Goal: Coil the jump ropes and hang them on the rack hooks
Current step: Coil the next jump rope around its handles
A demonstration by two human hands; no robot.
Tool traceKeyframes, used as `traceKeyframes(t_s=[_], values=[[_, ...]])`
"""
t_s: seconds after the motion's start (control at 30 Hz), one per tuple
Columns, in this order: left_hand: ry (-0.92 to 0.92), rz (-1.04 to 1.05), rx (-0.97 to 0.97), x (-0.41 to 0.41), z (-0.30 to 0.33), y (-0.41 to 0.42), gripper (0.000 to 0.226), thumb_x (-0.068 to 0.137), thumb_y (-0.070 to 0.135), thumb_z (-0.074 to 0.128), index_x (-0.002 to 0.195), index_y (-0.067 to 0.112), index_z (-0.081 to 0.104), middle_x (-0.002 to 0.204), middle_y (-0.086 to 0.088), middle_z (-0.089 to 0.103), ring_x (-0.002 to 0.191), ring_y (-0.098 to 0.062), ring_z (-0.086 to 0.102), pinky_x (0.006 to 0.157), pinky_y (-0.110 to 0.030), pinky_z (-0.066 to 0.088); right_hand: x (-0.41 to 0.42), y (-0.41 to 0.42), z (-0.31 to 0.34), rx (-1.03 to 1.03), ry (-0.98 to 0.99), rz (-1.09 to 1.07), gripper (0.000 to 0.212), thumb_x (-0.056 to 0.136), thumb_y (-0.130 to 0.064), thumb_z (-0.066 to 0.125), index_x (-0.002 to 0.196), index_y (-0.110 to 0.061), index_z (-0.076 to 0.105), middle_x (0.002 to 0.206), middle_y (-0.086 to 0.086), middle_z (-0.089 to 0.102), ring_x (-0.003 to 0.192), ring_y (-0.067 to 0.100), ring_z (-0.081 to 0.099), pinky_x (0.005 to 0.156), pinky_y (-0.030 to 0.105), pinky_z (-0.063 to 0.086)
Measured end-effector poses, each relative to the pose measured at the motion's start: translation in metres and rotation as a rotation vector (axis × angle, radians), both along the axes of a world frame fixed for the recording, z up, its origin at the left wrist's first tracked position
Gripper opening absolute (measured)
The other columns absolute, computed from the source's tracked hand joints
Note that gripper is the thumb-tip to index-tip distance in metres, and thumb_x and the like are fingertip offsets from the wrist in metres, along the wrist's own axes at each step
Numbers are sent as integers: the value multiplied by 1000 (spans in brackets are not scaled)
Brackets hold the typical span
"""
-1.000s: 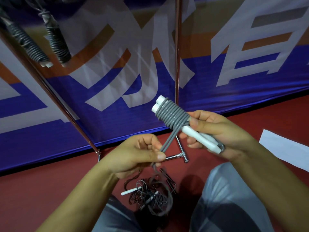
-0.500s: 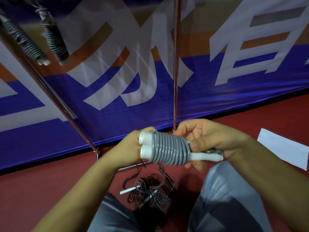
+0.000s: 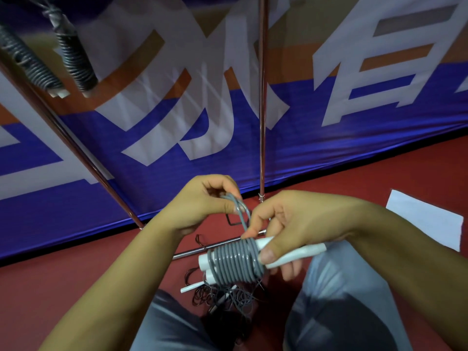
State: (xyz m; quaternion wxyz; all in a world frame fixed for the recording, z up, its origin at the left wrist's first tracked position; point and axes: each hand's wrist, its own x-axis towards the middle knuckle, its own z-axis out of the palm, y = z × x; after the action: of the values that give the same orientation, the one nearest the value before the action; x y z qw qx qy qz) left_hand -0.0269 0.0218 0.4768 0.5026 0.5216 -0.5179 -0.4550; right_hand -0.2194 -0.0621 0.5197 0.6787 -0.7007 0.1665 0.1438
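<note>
Grey cord (image 3: 234, 262), smooth and round, sits wound in tight ribbed turns around a pair of white plastic handles (image 3: 291, 255) held level above the red floor (image 3: 63, 287), lower and nearer the lap than half a second earlier. The right hand (image 3: 301, 226) grips the bare ends of the handles, thumb pressed on top and fingers curled beneath, while its forefinger touches the last turn. The left hand (image 3: 202, 203), which was behind the bundle a moment ago, has risen above it and now pinches a short loop of the loose cord end (image 3: 238, 206) between thumb and curled fingers. Below the hands a tangle of thin dark ropes (image 3: 228, 297) with a white handle lies on the floor between the person's grey-clad knees. Two finished coils (image 3: 73, 57) hang at upper left beside the slim chrome poles of the rack (image 3: 262, 97), in front of a glossy blue, white and orange banner (image 3: 354, 122). A white sheet (image 3: 428, 219) lies on the floor at right.
</note>
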Motion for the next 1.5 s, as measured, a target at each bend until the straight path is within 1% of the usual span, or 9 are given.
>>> traceKeyframes(t_s=[0.13,0.27,0.47,0.67,0.8,0.97,1.13,1.37,1.5], values=[[-47,189,8,-17,18,7,24,66,-15,73,68,6,61,62,2,66,58,-9,63,57,-18,50,2,1,-7,-89,7,-134,22,80,0,70,95,-12,59,63,11,69,50,19,66,49,27,55],[-195,340,67,-29,31,15,18,63,0,71,66,7,55,57,-9,57,51,-14,49,49,-23,39,8,0,-20,-272,-7,-309,24,80,-1,73,90,-16,57,58,10,66,49,20,65,51,30,57],[-815,407,7,-42,43,26,17,74,5,62,70,19,52,58,-1,55,52,-15,47,52,-34,40,18,3,-29,-389,-95,-529,26,76,-7,77,82,-23,58,66,15,69,54,29,66,52,36,57],[-1192,311,37,-19,51,21,9,76,13,58,73,17,51,61,1,51,61,-23,51,58,-42,48,19,1,-12,-991,76,-156,26,81,-24,73,104,-18,62,81,-4,59,66,12,54,64,26,42],[-1145,211,142,-28,44,19,14,86,30,59,79,22,50,62,0,55,61,-21,53,57,-38,48,23,-6,-12,-1196,71,-146,25,86,-27,65,107,-17,58,95,4,62,93,26,59,66,29,38],[-857,339,206,-40,19,17,40,81,57,59,72,19,51,52,7,41,49,-7,41,46,-20,30,23,-5,-28,-993,-105,-493,33,84,-23,69,116,-21,61,97,4,68,91,25,63,73,29,45],[-733,525,76,-49,3,19,42,84,43,65,59,21,39,42,7,35,44,-8,36,45,-20,28,24,-2,-41,-782,-199,-636,29,81,-14,71,108,-19,63,75,3,67,69,22,67,67,29,53],[-716,556,42,-50,11,14,37,85,33,64,60,20,40,42,8,46,43,-8,41,45,-17,27,24,1,-40,-648,-242,-663,27,79,-18,74,92,-33,56,74,8,71,64,22,68,69,39,56],[-762,597,20,-53,8,9,37,84,30,64,61,22,36,46,5,37,45,-12,33,49,-30,29,24,4,-41,-611,-263,-677,25,82,-18,70,93,-32,52,68,7,70,58,17,68,67,39,56]])
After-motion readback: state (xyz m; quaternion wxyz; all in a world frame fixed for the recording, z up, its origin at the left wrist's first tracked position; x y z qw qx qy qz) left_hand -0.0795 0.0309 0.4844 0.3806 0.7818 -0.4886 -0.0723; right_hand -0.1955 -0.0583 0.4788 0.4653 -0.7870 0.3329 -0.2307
